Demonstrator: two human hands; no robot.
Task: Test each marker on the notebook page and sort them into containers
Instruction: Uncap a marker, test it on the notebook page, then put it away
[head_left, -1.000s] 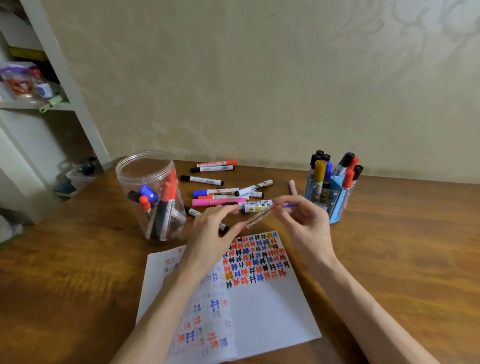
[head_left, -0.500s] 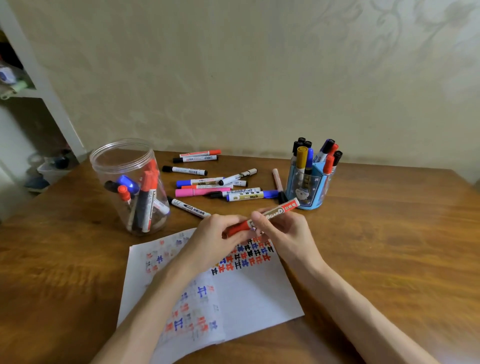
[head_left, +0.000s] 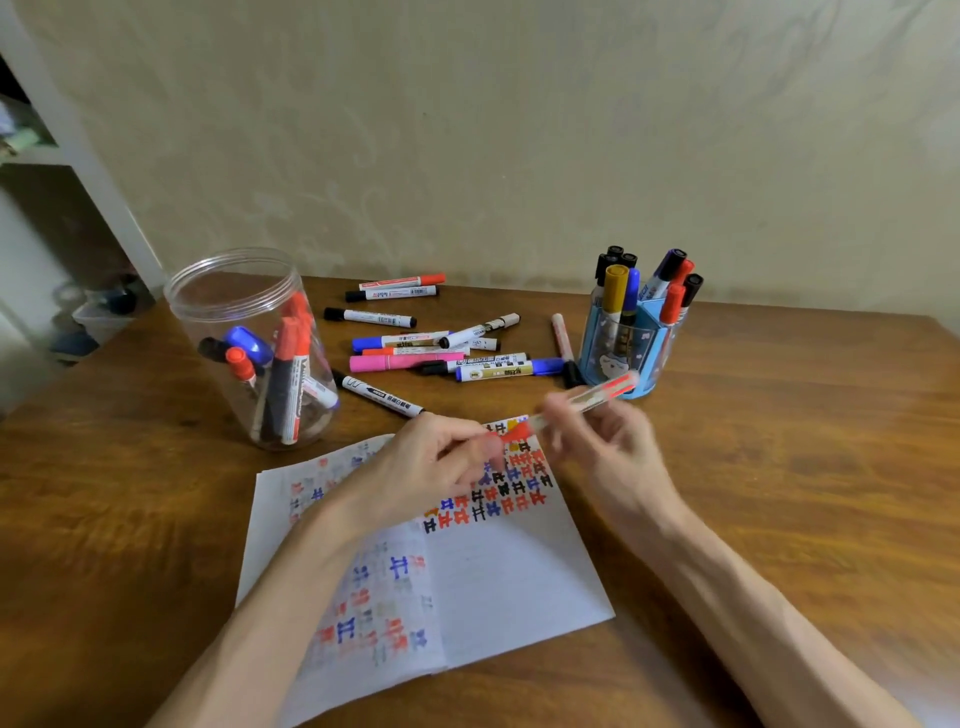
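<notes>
A red marker (head_left: 602, 395) with a white labelled barrel is held in the air over the top of the notebook page (head_left: 509, 571). My left hand (head_left: 431, 467) pinches its red cap end. My right hand (head_left: 608, 452) grips the barrel and is blurred by motion. The page is covered with rows of red, blue and black test marks. A clear plastic jar (head_left: 249, 343) at the left holds several markers. A blue pen holder (head_left: 631, 338) at the right holds several more, standing upright.
Several loose markers (head_left: 426, 348) lie on the wooden table (head_left: 779, 493) between the jar and the holder, one black-tipped marker (head_left: 379, 397) close to my left hand. A white shelf unit (head_left: 78, 156) stands at the far left. A wall runs behind the table.
Both hands have kept hold of the red marker. It has shifted a little right, so its far end now overlaps the blue holder. The view has drifted left.
</notes>
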